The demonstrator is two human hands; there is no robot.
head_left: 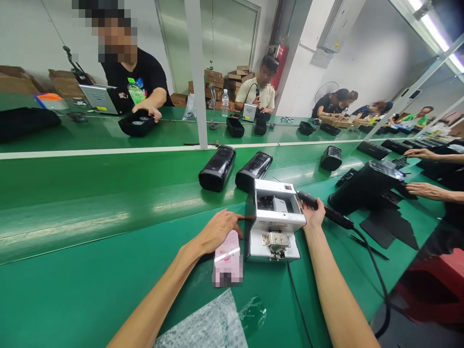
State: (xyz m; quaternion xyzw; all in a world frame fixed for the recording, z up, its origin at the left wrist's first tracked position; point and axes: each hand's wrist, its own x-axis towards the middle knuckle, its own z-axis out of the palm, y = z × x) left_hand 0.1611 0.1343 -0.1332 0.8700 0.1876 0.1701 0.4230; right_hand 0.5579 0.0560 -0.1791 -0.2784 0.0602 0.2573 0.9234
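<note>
I see my left hand (pixel 217 231) at frame center, fingers loosely spread, holding nothing, resting on the green table (pixel 72 290) w/ fingertips at the white box machine (pixel 273 220). Pink phone (pixel 227 258) lies just below it. My right hand (pixel 313 212), right of the machine, is wrapped around a black electric screwdriver (pixel 326 210), its cable trailing to lower right.

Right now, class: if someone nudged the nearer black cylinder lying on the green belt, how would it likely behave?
The black cylinder lies on its rounded side, so it would probably roll. Its glossy shell looks rigid, likely slippery. The second cylinder lies close beside it, so it might bump that.
</note>
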